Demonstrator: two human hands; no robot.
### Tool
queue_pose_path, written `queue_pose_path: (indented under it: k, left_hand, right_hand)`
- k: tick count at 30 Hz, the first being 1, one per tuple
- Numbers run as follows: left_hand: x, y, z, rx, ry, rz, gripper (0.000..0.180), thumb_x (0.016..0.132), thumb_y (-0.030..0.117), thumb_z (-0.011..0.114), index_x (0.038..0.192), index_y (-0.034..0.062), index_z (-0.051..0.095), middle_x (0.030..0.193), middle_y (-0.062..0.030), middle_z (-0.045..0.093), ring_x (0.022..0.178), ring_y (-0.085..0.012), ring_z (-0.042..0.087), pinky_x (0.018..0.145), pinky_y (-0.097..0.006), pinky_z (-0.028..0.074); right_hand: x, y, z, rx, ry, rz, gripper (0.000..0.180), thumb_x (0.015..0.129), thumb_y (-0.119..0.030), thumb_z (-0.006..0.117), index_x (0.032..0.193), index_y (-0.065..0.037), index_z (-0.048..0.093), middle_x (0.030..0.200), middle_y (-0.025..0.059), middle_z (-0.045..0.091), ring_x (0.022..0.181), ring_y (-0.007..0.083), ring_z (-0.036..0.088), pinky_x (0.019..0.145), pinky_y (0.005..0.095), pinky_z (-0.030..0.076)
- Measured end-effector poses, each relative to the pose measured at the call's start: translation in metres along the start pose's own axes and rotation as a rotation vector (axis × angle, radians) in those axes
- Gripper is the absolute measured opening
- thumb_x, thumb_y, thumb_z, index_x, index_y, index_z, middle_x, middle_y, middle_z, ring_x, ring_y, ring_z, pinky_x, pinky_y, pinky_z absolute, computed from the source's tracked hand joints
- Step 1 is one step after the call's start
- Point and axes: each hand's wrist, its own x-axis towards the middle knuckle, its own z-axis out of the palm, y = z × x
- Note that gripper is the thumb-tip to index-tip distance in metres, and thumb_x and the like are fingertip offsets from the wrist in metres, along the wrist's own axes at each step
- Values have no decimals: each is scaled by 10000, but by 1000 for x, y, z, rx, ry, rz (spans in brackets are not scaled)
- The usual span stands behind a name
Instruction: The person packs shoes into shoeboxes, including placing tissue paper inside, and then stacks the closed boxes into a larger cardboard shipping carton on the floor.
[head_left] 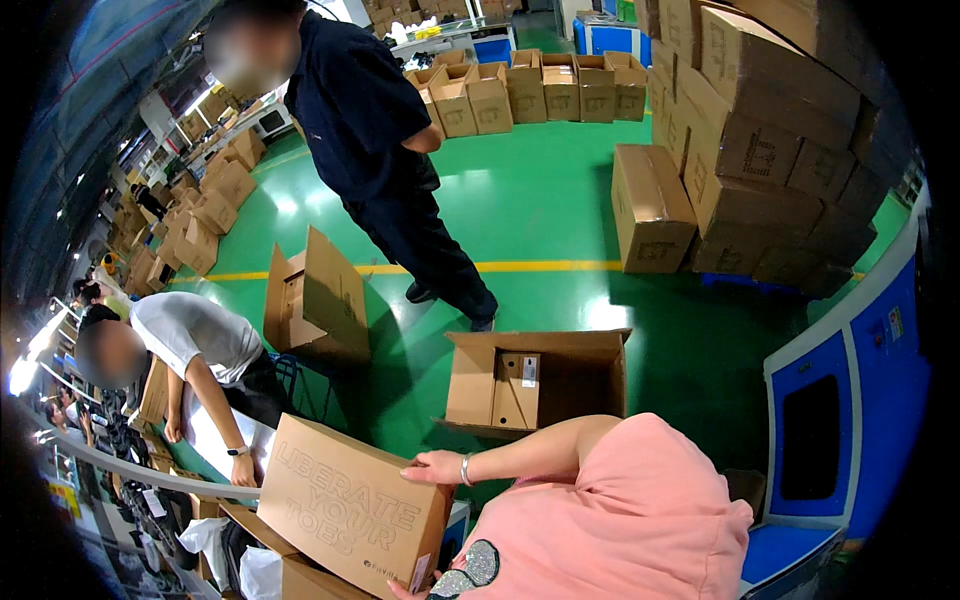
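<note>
A brown cardboard shoebox with large outlined lettering on its lid is tilted in front of me, low and left of centre. My right hand, with a silver bracelet at the wrist, grips its upper right corner, fingers over the edge. At the bottom border, fingers of my left hand show against the lower end of the box, by a small white label; the rest of that hand is out of the picture. The shoebox seems shut. Beyond my right forearm, an open carton on the floor holds another brown box.
A co-worker in grey bends over a white surface at left; a person in dark clothes stands ahead. Stacked cartons rise at right, near a blue machine. Another open carton stands beyond. White paper and dark items lie lower left.
</note>
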Motion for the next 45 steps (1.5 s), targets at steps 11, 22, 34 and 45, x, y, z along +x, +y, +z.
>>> queue_pose_path:
  k: [11,22,34,45]
  left_hand:
    - [0,3,23,52,-83,-64,548,750,503,387,1122,100,377,1026,-77,455,889,-196,445,715,-308,346]
    - [-3,7,6,-12,-27,-112,578,725,556,393,1086,105,407,959,-42,499,833,-174,465,663,-281,359]
    - [-39,5,-11,-289,191,-102,682,637,624,460,1145,213,265,1154,56,331,1022,-117,300,746,-294,253]
    - [-24,3,-8,-324,290,-61,827,591,607,518,1222,159,227,1243,-24,263,1147,-178,219,908,-383,190]
  right_hand:
    - [-16,-7,9,-26,11,-34,701,710,-588,380,1002,46,447,958,231,510,899,313,497,758,340,387]
    - [-3,7,20,-33,14,-63,657,723,-561,412,1053,7,424,976,198,506,873,263,513,740,326,407]
    - [-17,-9,16,113,57,29,579,749,-476,443,1071,3,408,836,77,527,560,90,474,407,203,370]
    - [-15,-14,17,145,20,63,549,769,-450,433,1076,2,391,806,53,510,566,84,469,384,188,356]
